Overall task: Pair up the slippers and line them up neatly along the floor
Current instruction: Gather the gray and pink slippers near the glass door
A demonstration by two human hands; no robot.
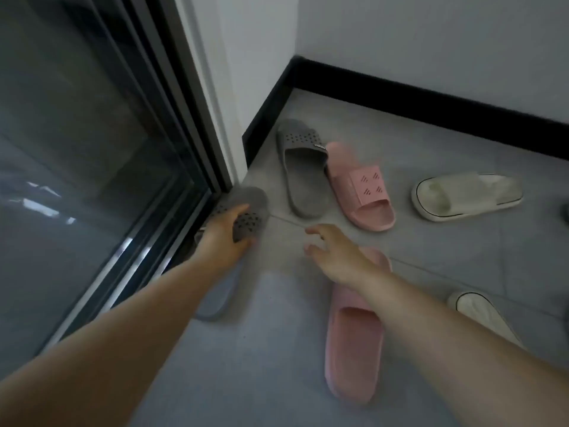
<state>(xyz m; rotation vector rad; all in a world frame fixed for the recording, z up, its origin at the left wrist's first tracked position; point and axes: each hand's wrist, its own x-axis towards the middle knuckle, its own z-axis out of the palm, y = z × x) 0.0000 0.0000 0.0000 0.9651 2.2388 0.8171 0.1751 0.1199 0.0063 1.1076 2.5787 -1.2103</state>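
The left hand point(226, 238) has its fingers clamped on a grey perforated rubber slipper point(246, 208) beside the black-framed glass sliding door point(92, 149). The right hand point(334, 252) hovers, fingers apart, over a pink foam slipper point(354, 343). A careless swing could knock the glass. Its grey mate point(303, 172) lies on the grey tiled floor point(431, 257), in a corner with black skirting point(431, 107).

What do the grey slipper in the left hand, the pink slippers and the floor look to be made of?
Grey slipper: probably moulded foam or rubber, matte, with punched holes in the strap. Pink slippers: likely the same soft plastic, smooth and dull, one-piece moulded. Floor: apparently grey tile, matte, with thin grout lines.
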